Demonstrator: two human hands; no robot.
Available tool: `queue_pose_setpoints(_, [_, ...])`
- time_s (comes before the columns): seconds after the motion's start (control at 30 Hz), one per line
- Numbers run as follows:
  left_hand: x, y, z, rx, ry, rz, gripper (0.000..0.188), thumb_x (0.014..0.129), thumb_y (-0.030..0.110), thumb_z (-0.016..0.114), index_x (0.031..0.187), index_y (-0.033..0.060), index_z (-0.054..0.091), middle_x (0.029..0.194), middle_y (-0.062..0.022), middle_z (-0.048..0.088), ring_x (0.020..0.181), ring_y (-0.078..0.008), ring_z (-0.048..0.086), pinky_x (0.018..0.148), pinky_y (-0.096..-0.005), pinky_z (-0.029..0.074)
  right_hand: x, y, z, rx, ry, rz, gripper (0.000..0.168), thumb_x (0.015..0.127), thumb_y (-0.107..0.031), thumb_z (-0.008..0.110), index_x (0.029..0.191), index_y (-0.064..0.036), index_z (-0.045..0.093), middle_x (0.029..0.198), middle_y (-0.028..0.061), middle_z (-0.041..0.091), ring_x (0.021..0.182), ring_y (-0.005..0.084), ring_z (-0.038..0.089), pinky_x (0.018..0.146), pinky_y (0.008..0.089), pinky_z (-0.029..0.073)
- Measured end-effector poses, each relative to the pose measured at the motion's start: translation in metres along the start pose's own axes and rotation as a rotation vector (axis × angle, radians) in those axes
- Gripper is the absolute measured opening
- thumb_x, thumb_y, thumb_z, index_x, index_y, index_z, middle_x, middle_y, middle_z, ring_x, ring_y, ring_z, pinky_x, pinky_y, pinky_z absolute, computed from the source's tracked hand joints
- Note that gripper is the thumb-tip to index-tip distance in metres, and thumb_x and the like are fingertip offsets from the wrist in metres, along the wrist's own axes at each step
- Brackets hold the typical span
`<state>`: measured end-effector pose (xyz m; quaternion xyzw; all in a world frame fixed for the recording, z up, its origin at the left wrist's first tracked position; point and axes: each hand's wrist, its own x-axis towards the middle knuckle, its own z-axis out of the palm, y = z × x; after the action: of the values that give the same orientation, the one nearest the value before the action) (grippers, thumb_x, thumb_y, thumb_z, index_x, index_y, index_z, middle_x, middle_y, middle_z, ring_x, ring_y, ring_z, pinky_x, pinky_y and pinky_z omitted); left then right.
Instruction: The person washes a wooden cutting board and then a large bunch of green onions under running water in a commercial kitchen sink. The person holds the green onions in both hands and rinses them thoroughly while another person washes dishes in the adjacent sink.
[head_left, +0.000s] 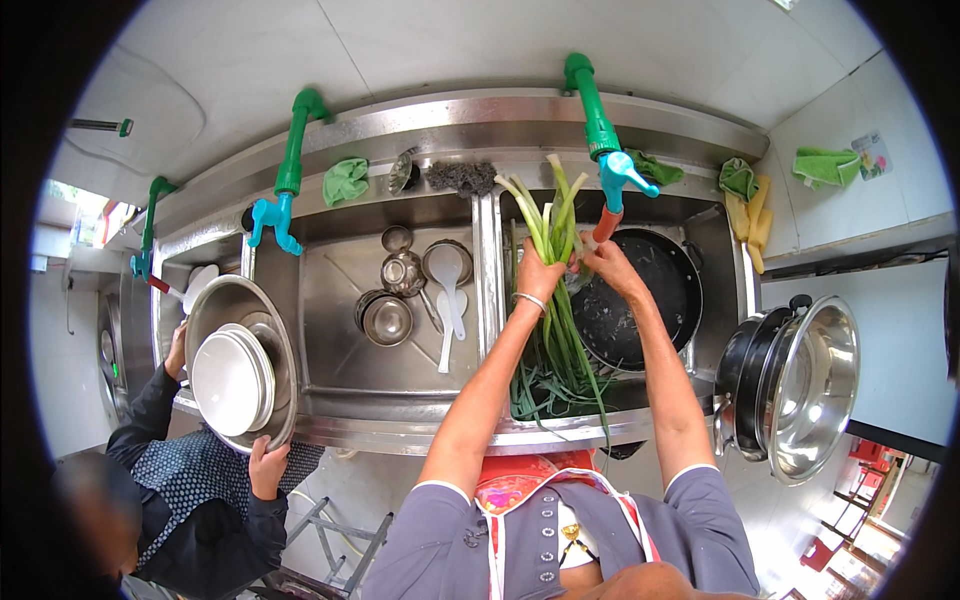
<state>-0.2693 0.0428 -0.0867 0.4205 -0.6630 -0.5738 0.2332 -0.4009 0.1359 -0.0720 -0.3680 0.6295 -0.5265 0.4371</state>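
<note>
My left hand (541, 271) is closed around a bunch of scallions (559, 315), held over the right sink basin. Their pale ends point up toward the wall, and the long green leaves trail down to the basin's front edge. Beside the stalks, under the red hose (607, 223) on the blue-handled tap (621, 176), is my right hand (611, 264) with curled fingers. Something clear shows at its fingertips, water or film; whether it grips a stalk is hidden. Below it in the basin lies a wide black pan (637, 315) with water in it.
At left, another person holds a metal basin (281, 352) with stacked white plates (229, 382). The middle sink (337, 315) contains metal bowls (388, 320) and white spoons (448, 274). Stacked pots and a steel basin (816, 390) stand right. A scouring pad (461, 178) and green cloths (346, 181) line the ledge.
</note>
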Motion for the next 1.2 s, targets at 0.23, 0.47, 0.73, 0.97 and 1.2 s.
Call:
queue_pose_setpoints(0.23, [0.005,-0.011,0.000,-0.109,-0.048,-0.064,0.050,0.064,0.003,0.069,0.108,-0.0003,0.047,0.088,-0.0100,0.061,0.076,-0.0203,0.060,0.068,-0.0317,0.048,-0.001,0.005,0.005,0.205,0.145,0.111,0.022,0.090,-0.022,0.053,0.088,-0.001,0.058,0.070,0.0034,0.061,0.062,0.0106,0.059,0.056,0.0248,0.043])
queue_pose_setpoints(0.47, [0.009,-0.018,-0.001,-0.200,-0.089,-0.058,0.050,0.064,0.001,0.068,0.109,-0.0011,0.047,0.089,-0.0089,0.060,0.077,-0.0191,0.060,0.068,-0.0290,0.048,0.005,0.005,0.012,0.087,0.222,0.199,0.023,0.090,-0.024,0.054,0.085,-0.002,0.058,0.066,0.0041,0.059,0.058,0.0120,0.056,0.056,0.0261,0.044])
queue_pose_setpoints(0.73, [0.009,-0.016,-0.005,-0.257,-0.086,-0.049,0.046,0.065,0.000,0.067,0.107,-0.0019,0.048,0.093,-0.0092,0.061,0.082,-0.0186,0.060,0.072,-0.0289,0.048,-0.013,-0.007,0.008,0.265,0.112,0.160,0.021,0.087,-0.017,0.054,0.097,0.000,0.057,0.083,0.0038,0.061,0.074,0.0103,0.055,0.068,0.0250,0.042])
queue_pose_setpoints(0.97, [0.007,-0.009,-0.003,-0.273,-0.124,-0.097,0.051,0.064,-0.001,0.069,0.110,-0.0005,0.048,0.089,-0.0064,0.059,0.078,-0.0173,0.059,0.068,-0.0298,0.047,-0.013,0.006,0.005,0.145,0.241,0.171,0.017,0.086,-0.018,0.058,0.089,-0.002,0.057,0.074,-0.0004,0.058,0.069,0.0077,0.055,0.061,0.0245,0.040])
queue_pose_setpoints(1.2, [0.009,-0.009,0.001,-0.335,-0.243,-0.067,0.045,0.065,0.001,0.071,0.104,0.0005,0.048,0.082,-0.0033,0.056,0.071,-0.0147,0.056,0.064,-0.0282,0.047,0.012,0.009,0.045,0.246,0.521,0.083,0.025,0.089,-0.025,0.059,0.094,-0.001,0.061,0.078,0.0000,0.059,0.071,0.0052,0.051,0.062,0.0243,0.039])
